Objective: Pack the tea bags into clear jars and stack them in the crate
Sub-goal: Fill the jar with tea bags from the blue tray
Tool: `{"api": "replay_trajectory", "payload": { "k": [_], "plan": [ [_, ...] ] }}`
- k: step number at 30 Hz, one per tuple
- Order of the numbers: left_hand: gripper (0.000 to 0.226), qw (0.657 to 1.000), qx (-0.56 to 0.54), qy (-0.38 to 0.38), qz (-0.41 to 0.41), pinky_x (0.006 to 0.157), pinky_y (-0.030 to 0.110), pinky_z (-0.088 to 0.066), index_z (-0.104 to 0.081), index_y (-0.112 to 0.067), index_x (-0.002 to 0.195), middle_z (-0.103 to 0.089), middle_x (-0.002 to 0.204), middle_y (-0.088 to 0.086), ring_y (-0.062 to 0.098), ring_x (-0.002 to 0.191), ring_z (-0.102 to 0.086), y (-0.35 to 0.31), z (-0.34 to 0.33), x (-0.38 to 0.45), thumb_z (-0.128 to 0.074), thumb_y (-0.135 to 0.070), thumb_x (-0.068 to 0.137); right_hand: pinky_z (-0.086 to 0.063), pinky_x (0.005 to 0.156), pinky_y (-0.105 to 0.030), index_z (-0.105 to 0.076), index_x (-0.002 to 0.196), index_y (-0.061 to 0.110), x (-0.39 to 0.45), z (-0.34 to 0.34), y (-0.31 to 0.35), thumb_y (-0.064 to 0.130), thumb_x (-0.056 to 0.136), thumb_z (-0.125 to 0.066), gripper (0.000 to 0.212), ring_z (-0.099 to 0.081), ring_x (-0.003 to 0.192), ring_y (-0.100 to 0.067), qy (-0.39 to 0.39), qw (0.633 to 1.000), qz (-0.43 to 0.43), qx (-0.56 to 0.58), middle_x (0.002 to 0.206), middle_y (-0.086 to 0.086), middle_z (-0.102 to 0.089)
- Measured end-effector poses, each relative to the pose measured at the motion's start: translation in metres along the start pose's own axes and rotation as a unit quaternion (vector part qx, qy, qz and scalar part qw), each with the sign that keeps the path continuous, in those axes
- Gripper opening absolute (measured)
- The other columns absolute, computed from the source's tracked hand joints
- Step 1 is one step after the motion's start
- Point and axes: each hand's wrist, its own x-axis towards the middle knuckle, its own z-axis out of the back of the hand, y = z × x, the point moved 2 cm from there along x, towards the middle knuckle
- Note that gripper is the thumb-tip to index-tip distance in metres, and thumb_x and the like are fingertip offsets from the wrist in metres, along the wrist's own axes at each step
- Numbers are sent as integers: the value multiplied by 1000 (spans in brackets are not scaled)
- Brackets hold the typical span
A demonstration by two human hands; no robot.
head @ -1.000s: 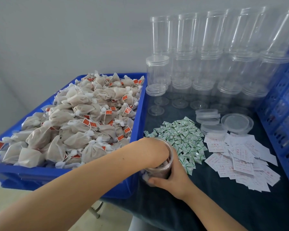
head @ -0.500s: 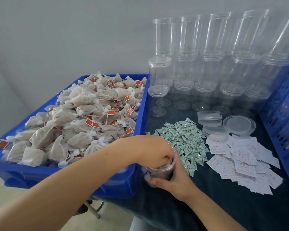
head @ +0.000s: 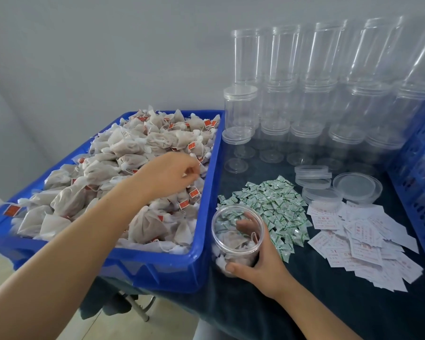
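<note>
- Right hand point(head: 260, 263) grips the clear jar point(head: 237, 238), partly filled with tea bags.
- Left hand point(head: 167, 173), fingers curled, hovers over the tea-bag heap point(head: 133, 153); grip contents indiscernible.

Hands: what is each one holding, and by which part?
Right hand grips the open jar around its lower side wall. Left hand is over the tea bags; any hold cannot be told.

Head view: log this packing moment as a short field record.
left hand: over the blue bin of tea bags, fingers curled; grip on a bag not clear
right hand: grips the open jar from the side
jar contents: a few tea bags, partly filled
lid: none on this jar
small green-white packets: heaped beyond the jar
paper slips: spread to the right
loose lids: beyond the slips
empty jars: stacked at the back
</note>
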Motion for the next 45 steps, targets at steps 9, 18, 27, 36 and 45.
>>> {"api": "replay_trajectory", "payload": {
  "k": [9, 18, 27, 36, 45],
  "plan": [
    [47, 985, 73, 35, 150, 92, 42, -48, -52, -20, 131, -57, 126, 2, 24, 115, -54, 45, -39, -5, -60, -40, 89, -40, 95, -7, -35, 129, 67, -1, 1, 1, 66, 51, -87, 93, -49, 126, 2, 3, 1000, -9, -10, 126, 28, -51],
    [47, 963, 174, 132, 158, 80, 33, -48, -56, -19, 118, -60, 118, 2, 23, 105, -58, 42, -53, -7, -61, -49, 82, -40, 94, -7, -34, 129, 68, -1, 1, 0, 66, 52, -87, 93, -48, 126, 3, 2, 1000, -9, -11, 126, 28, -50],
    [27, 973, 149, 88, 154, 73, 31, -45, -58, -20, 108, -61, 110, 0, 20, 101, -58, 45, -51, -7, -57, -36, 87, -40, 95, -6, -35, 128, 69, 0, 1, 1, 66, 53, -86, 91, -48, 126, 3, -1, 1000, -4, -13, 125, 30, -51],
    [27, 986, 72, -13, 148, 75, 36, -50, -60, -17, 116, -63, 104, 4, 25, 97, -60, 41, -44, -9, -53, -28, 92, -38, 97, -7, -33, 129, 68, 1, 1, 0, 67, 53, -86, 92, -47, 128, 2, -1, 1000, -6, -15, 126, 29, -50],
    [37, 987, 71, -74, 122, 76, 38, -51, -62, -17, 113, -68, 103, 2, 23, 95, -63, 32, -24, -8, -58, -47, 90, -39, 96, -7, -33, 129, 68, 0, 1, 1, 68, 52, -85, 93, -47, 128, 2, -1, 1000, -6, -13, 126, 29, -50]
  ]
}}
